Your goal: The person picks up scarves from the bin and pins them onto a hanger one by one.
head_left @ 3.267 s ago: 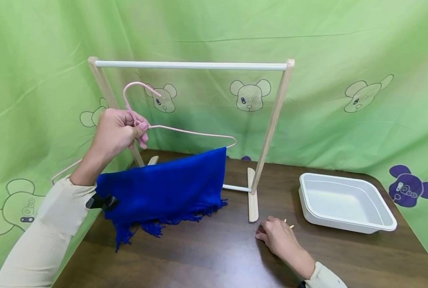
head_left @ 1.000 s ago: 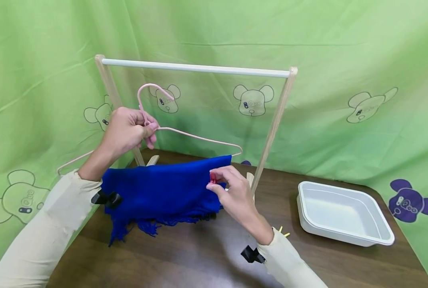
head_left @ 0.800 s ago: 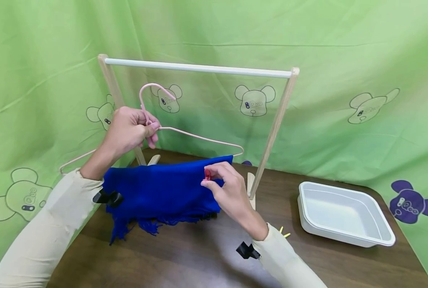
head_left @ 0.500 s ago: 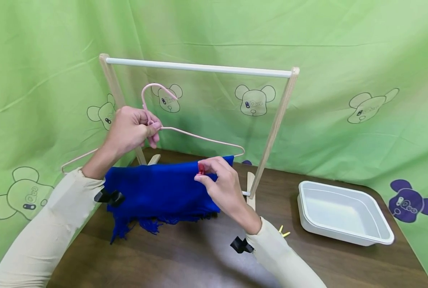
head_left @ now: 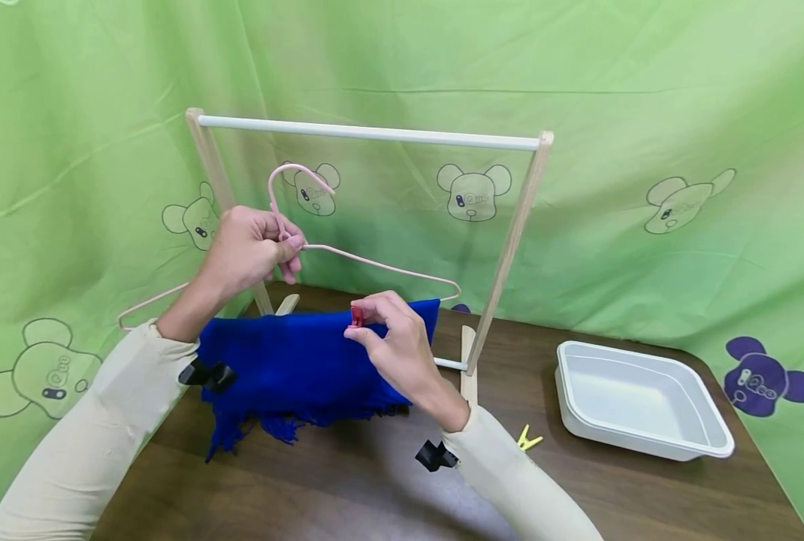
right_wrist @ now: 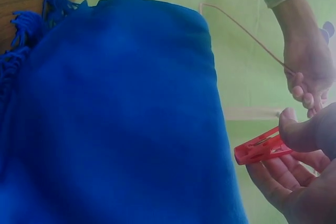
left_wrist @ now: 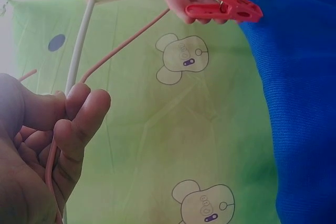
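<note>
**A poor bite or a sideways slide**

Nearest, the right hand (head_left: 397, 338) pinches a red clip (head_left: 356, 316) between thumb and fingers, at the upper edge of the blue cloth (head_left: 287, 361); I cannot tell whether clip and cloth touch. An off-centre squeeze could make the clip spring loose, or its jaws might catch one layer only. The cloth appears draped over the lower bar of the pink hanger (head_left: 375, 262), which the left hand (head_left: 249, 244) grips below its hook; a tilt could send the fabric sliding. Farther back stands the rack (head_left: 368, 131), which a careless swing might knock.
</note>
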`<action>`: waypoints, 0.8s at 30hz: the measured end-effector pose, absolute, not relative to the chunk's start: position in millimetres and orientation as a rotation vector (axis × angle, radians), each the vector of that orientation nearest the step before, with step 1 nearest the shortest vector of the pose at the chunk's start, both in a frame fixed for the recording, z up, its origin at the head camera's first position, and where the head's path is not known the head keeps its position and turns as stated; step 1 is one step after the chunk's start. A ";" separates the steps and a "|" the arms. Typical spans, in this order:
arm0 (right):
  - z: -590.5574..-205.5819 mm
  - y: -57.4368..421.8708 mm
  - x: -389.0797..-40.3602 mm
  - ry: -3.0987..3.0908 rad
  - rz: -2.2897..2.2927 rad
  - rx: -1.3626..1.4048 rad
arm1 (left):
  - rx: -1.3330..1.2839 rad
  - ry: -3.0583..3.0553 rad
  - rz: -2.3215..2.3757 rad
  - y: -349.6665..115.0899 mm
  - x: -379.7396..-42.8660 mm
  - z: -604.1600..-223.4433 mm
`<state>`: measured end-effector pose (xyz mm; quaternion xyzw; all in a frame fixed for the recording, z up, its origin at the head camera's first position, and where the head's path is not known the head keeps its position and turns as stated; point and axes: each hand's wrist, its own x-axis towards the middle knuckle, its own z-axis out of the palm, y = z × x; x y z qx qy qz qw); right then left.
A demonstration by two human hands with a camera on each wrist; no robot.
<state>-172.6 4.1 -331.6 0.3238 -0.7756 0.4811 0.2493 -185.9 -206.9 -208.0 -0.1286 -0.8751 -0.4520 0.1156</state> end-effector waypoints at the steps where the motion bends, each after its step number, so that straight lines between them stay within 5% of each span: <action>1: -331.6 2.6 -173.4 -2.106 1.314 0.887 | -0.377 -2.564 -1.322 -206.8 -186.1 -208.0; 24: -327.0 -31.2 -179.4 -2.042 1.257 1.020 | -0.421 -2.553 -1.294 -201.6 -183.3 -209.0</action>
